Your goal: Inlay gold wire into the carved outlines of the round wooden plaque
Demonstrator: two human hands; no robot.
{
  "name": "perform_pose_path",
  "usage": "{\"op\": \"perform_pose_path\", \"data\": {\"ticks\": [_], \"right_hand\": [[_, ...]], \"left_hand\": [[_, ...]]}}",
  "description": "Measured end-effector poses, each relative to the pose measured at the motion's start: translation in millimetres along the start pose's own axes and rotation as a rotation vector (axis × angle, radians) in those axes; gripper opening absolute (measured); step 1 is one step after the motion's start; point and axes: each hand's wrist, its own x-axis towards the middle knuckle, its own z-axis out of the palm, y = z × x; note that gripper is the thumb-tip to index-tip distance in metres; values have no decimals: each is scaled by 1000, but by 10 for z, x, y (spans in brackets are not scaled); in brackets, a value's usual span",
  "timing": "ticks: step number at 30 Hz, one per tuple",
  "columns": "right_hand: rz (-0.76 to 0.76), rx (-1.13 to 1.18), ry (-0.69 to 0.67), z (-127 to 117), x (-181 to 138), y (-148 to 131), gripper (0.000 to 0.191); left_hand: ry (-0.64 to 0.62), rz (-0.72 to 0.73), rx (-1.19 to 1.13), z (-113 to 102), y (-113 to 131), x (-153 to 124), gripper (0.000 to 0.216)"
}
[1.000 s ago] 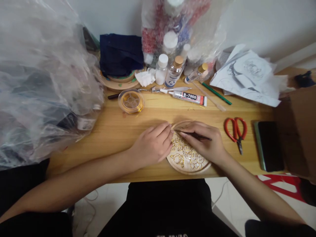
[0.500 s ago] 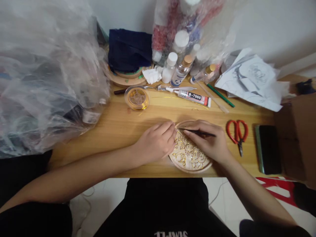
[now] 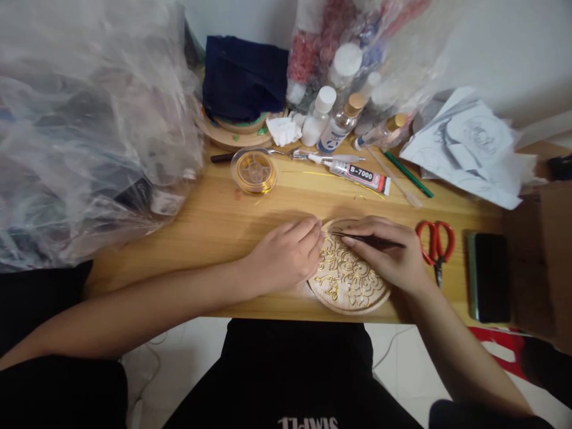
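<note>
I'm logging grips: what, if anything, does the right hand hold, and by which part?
A slim dark tool, pinched by the fingers near its tip.

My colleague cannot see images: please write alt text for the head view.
A person's right hand holds a thin dark tool over a round wooden plaque with gold floral outlines, the left hand at its edge. Behind lie a wire spool and B-7000 tube.

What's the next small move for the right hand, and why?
Probably guide the tweezers along the upper part of the round board: the right hand holds their tips there, the left hand rests at the left edge, and gold wire curls lower down, with none clear near the top.
</note>
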Motion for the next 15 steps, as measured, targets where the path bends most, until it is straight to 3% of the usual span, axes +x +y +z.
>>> {"op": "perform_pose_path", "data": {"ticks": [11, 15], "right_hand": [[-150, 16, -192, -155, 129, 127, 27], [-153, -11, -201, -159, 181, 125, 24]], "left_hand": [[13, 12, -2, -3, -13, 8, 30], [15, 19, -12, -2, -13, 11, 31]]}}
